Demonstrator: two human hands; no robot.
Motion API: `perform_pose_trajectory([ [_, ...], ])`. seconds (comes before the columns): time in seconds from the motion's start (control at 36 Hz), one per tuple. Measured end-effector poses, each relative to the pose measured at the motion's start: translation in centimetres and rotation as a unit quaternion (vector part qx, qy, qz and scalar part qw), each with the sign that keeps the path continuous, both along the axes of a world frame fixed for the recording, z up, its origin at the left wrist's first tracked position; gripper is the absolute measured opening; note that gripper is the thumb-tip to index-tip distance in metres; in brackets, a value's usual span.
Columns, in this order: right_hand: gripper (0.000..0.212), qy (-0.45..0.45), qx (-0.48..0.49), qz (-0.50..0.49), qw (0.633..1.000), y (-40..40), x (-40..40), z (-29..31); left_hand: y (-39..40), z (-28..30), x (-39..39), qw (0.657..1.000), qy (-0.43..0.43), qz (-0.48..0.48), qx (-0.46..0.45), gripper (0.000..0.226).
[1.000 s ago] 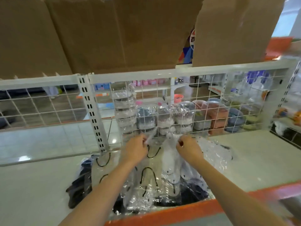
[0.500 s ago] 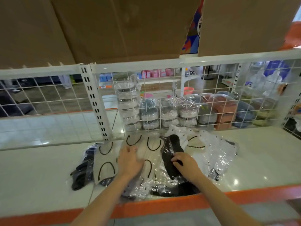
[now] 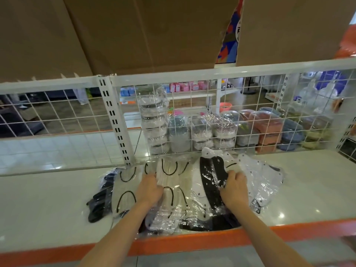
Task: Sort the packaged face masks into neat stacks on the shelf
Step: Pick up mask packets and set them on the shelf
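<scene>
The packaged face masks (image 3: 173, 191) are lying in a loose, overlapping heap on the white shelf (image 3: 48, 205), spanning from its orange front edge back to the wire mesh back panel (image 3: 63, 116), roughly midway along the shelf's length. The left hand (image 3: 151, 189) is resting palm down on a white mask packet (image 3: 169, 174) near the back of the heap, fingers curling over its near edge, probably to pin or square it while the other hand works; whether the thumb is tucking underneath is hard to tell, since the back of the hand is hiding it. The right hand (image 3: 234, 191) is bearing down on a black mask packet (image 3: 212, 182) just to the right, fingers bent and close together over the crinkled film, seemingly gathering the black packets apart from the white ones so each colour can form its own stack. The packets are looking slippery and glossy: clear plastic sleeves catching the light, white masks with thin black ear loops showing through, black masks appearing as solid dark bands. A few dark packets (image 3: 99, 203) are sticking out at the left edge of the heap, and an almost clear packet (image 3: 264, 180) is fanning out at its right. Nothing is yet forming a neat stack, so the sorting is looking early.
</scene>
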State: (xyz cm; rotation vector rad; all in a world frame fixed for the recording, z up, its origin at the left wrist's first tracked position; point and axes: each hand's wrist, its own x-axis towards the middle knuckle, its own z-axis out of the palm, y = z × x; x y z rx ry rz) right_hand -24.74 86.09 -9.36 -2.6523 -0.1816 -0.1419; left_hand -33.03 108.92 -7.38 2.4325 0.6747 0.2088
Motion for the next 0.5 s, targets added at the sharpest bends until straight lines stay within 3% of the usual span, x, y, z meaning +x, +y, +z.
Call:
perform_pose_trajectory([
  [0.08,0.051,-0.061,-0.014,0.043,0.997,1.4,-0.6,1.2,0.1,0.3,0.1,0.999,-0.002,0.006,-0.052,0.027],
  [0.17,0.034,-0.055,0.023,0.128,0.990,3.4,-1.3,2.0,0.8,0.5,0.1,0.994,-0.023,0.021,-0.106,0.011],
  [0.25,0.027,0.010,0.019,0.168,0.986,5.4,-1.9,2.7,1.7,0.7,-0.6,0.987,-0.047,0.051,-0.146,0.018],
  [0.36,0.048,0.141,-0.046,0.126,0.981,7.4,-2.5,2.9,3.6,1.0,-2.1,0.962,-0.055,0.114,-0.241,0.010],
  [0.42,0.057,0.171,-0.040,0.104,0.979,8.0,-2.6,2.5,4.6,1.1,-3.2,0.942,-0.070,0.128,-0.303,0.019],
  [0.5,0.046,0.195,-0.028,0.115,0.974,8.8,-2.7,2.4,5.7,1.1,-4.4,0.919,-0.089,0.119,-0.364,0.034],
])
